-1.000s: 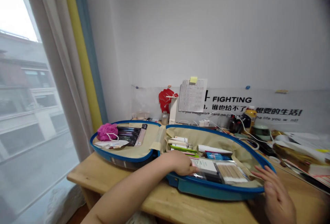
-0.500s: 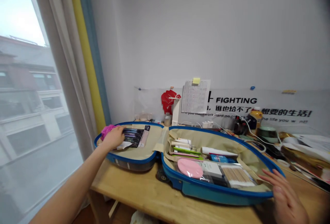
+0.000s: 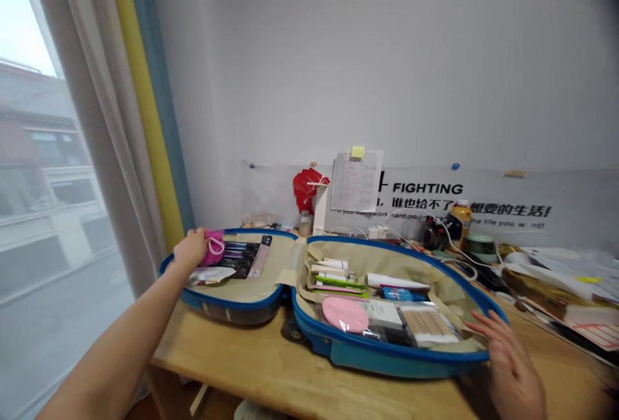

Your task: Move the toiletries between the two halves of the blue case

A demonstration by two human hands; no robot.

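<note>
An open blue suitcase [image 3: 387,359] lies on the wooden desk [image 3: 271,375]. My left hand [image 3: 191,249] reaches into its left half and is closed on a pink mesh bath pouf [image 3: 213,246], beside a dark packet of pens [image 3: 242,255] and a white wrapped item [image 3: 213,275]. My right hand [image 3: 507,362] rests flat, fingers spread, on the suitcase's near right rim. The right half holds a pink round pad [image 3: 345,314], a box of cotton swabs [image 3: 428,324], tubes and small boxes.
A window with curtains [image 3: 130,117] is at the left. The wall behind carries a "FIGHTING" banner [image 3: 428,188], a paper sheet [image 3: 355,181] and a red fist cutout [image 3: 305,189]. Bottles, cables, a green cup [image 3: 478,246] and papers crowd the desk's right side.
My left hand left the right half of the suitcase, where a pink pad now lies, crossed to the left half and closed on the pink pouf. My right hand stayed at the rim.
</note>
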